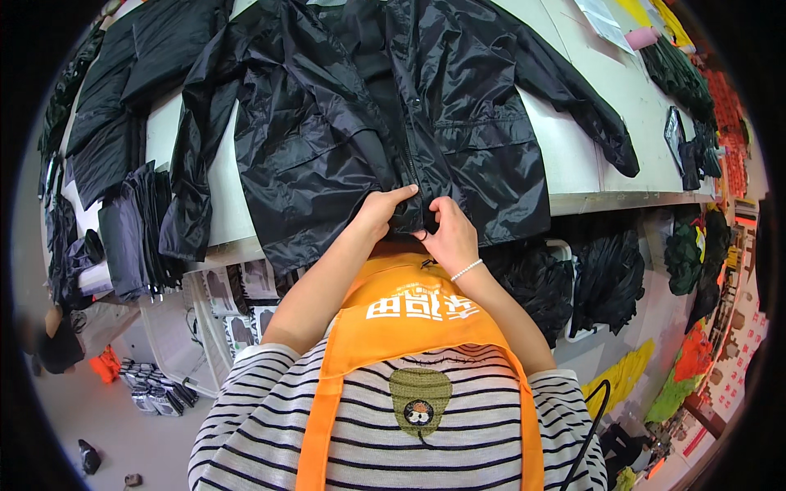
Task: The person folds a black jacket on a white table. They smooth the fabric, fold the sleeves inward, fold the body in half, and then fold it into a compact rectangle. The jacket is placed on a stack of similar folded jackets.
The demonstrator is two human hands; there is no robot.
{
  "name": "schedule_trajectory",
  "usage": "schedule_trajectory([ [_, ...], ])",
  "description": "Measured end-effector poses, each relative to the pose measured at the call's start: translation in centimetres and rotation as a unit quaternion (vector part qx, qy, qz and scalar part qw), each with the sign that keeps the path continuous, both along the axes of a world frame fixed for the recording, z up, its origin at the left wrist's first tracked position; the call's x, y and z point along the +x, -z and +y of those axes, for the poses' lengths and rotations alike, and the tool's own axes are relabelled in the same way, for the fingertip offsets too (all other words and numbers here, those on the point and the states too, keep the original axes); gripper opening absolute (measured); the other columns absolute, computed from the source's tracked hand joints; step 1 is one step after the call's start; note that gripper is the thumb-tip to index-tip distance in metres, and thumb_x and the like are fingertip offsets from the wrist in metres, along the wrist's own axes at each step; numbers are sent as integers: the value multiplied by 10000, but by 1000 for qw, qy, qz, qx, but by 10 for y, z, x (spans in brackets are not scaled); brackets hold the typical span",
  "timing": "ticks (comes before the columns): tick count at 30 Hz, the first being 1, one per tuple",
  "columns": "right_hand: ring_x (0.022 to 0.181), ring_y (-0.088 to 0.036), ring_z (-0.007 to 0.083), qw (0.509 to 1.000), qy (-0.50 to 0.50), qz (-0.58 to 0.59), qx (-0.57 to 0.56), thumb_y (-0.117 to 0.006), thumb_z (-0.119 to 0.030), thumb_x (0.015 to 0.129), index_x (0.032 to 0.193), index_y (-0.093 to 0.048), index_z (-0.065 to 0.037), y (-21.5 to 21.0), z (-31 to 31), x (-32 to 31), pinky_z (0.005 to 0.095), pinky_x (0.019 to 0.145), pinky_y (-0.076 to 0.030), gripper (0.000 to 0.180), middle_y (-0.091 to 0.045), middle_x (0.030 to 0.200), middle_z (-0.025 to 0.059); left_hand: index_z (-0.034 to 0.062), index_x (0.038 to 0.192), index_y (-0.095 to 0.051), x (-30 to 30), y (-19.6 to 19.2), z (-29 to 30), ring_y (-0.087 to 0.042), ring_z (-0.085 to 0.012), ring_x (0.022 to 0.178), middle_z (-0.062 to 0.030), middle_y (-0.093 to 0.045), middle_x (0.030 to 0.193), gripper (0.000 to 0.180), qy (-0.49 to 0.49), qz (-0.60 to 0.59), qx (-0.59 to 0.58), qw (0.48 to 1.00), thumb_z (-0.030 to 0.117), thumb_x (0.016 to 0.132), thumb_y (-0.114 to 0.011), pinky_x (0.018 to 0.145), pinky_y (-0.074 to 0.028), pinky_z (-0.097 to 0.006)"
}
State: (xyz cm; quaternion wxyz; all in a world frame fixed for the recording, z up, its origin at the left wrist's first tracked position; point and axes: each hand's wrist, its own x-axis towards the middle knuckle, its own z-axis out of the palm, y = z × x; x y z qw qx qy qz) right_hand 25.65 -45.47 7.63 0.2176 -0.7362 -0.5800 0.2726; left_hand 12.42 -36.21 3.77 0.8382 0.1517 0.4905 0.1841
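Pinching the jacket (385,106) hem at the zipper (407,159) bottom, left hand (381,211) and right hand (449,233) fingers closed, steadying both sides on the table (573,164).

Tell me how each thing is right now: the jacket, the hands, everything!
Jacket: spread flat on the table, sleeves out, hem hanging over the edge.
Zipper: looks closed along the front; its bottom end is hidden by fingers.
Left hand: pinching the hem at the zipper.
Right hand: pinching the hem beside it.
Table: white, bearing the jacket.
Folded black garments: stacked at the left.
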Motion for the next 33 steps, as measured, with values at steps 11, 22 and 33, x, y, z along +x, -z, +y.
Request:
schedule_trajectory([
  [11,600,-565,109,958,146,245,-12,-716,-126,788,868,-631,-2,38,6,6,249,590,-477,170,-635,710,42,-67,924,-655,4,26,-4,-642,-190,749,-109,-675,859,308,-1,93,97,991,196,780,-728,711,-504,-304],
  [22,701,-635,172,735,275,543,-299,-645,-75,829,872,-634,-6,43,-2,28,280,659,-528,82,-640,785,68,-99,943,-655,5,31,-6,-630,-187,800,-133,-677,926,438,79,204,169,961,291,764,-745,761,-479,-290],
  [33,712,-665,204,707,352,581,-196,-609,-30,781,798,-615,45,36,6,14,281,673,-553,77,-665,794,137,-85,900,-676,-16,16,-26,-624,-180,776,-114,-682,895,417,19,184,90,979,279,733,-794,730,-481,-286],
])
